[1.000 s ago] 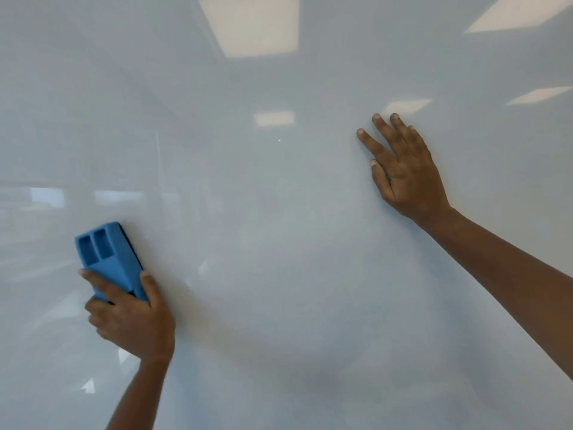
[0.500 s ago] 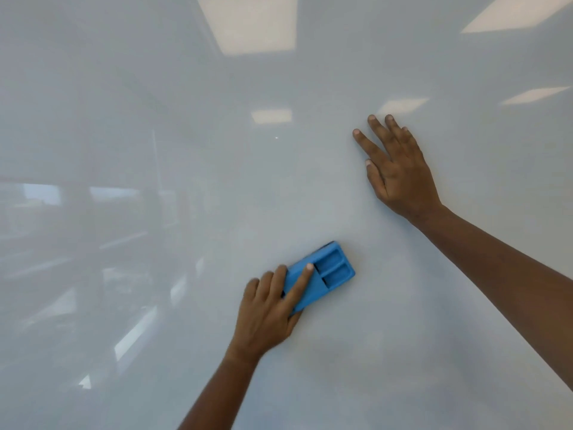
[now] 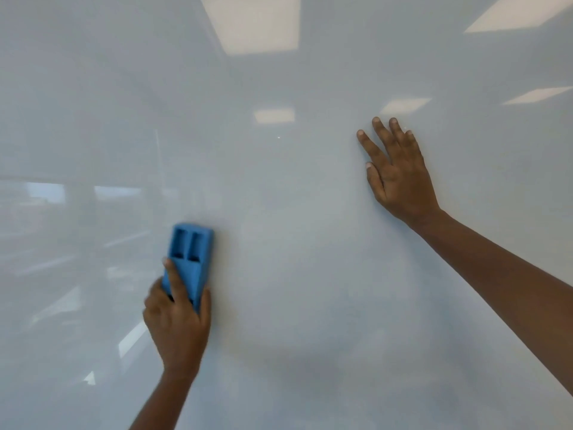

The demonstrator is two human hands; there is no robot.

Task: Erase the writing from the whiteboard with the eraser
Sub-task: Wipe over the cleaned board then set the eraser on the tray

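The glossy whiteboard (image 3: 294, 274) fills the whole view; I see no writing on it, only faint smudges and reflections. A blue eraser (image 3: 190, 252) with two rectangular recesses lies pressed flat on the board at lower left, pointing up. My left hand (image 3: 178, 324) grips its lower end, index finger stretched along its back, thumb on its right side. My right hand (image 3: 398, 175) rests flat against the board at upper right, fingers spread and holding nothing.
Ceiling light panels (image 3: 251, 23) and window shapes (image 3: 46, 193) are mirrored in the board surface. No board edge, tray or marker is in view.
The left hand swept the eraser from the far left to the middle, and has now come back leftward, turning it upright. The right hand has stayed put on the board.
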